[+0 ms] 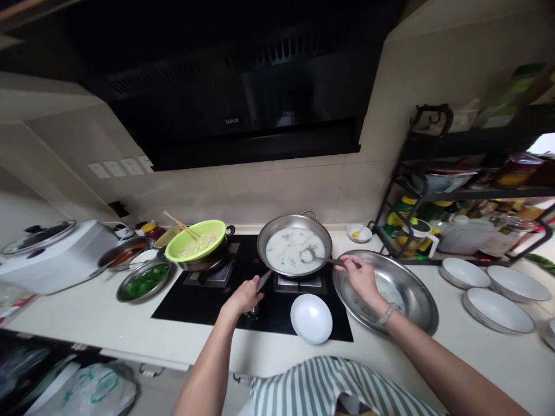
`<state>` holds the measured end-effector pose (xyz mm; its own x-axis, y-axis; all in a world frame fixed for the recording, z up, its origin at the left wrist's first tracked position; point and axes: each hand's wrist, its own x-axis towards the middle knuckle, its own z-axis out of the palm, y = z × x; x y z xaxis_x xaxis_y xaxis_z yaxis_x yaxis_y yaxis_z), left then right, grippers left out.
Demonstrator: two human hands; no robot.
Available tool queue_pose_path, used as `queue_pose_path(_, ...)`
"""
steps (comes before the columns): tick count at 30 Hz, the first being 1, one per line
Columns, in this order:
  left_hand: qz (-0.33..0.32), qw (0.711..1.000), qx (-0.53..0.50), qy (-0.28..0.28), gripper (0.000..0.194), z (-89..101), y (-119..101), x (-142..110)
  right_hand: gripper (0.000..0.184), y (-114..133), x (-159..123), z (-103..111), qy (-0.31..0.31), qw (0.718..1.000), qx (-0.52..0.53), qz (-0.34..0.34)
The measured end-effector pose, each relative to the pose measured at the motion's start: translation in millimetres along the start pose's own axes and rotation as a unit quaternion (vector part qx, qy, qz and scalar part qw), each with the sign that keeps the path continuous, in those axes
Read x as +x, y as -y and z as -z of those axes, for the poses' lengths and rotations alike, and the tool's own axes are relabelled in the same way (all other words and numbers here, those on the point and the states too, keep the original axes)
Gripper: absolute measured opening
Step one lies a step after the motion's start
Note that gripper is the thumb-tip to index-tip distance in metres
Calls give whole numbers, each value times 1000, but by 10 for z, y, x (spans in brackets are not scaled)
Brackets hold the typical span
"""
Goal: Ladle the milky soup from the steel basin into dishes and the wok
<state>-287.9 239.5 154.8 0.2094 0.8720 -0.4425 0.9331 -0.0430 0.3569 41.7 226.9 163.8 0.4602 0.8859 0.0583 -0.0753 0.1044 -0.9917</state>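
Note:
A steel pan (264, 237) of milky white liquid with green bits sits on the right burner of the black hob (208, 303). My left hand (245, 297) is closed round the pan's handle at its near left. My right hand (362, 276) grips a metal ladle (309, 255) whose bowl rests in the liquid. A small white bowl (311, 318) stands upside down or plain on the hob's front edge, just below the pan.
A large steel basin (416, 294) lies right of the pan under my right wrist. Left burner holds a pot with a green colander (197, 238) of noodles and chopsticks. A dish of greens (145, 280), a rice cooker (43, 254), three white bowls (498, 306) and a spice rack surround.

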Motion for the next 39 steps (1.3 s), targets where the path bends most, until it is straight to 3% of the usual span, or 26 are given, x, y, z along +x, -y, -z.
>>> queue_pose_path(11,11,1000,0,4,37,5,-10,-2,8,35,14,45,-48,996,69,-14)
queue_pose_path(25,0,1000,-16,2,40,-7,10,10,14,302,-20,196,-45,992,113,-26)
queue_pose_path(29,-4,1000,-15,0,38,-8,8,6,13,444,-33,346,-67,986,141,-57)
queue_pose_path(34,-5,1000,-2,-1,36,-8,14,2,15,601,-107,689,-112,980,149,-70)
queue_pose_path(39,-11,1000,5,0,33,11,-8,-23,14,536,-208,1062,-191,969,132,-81)
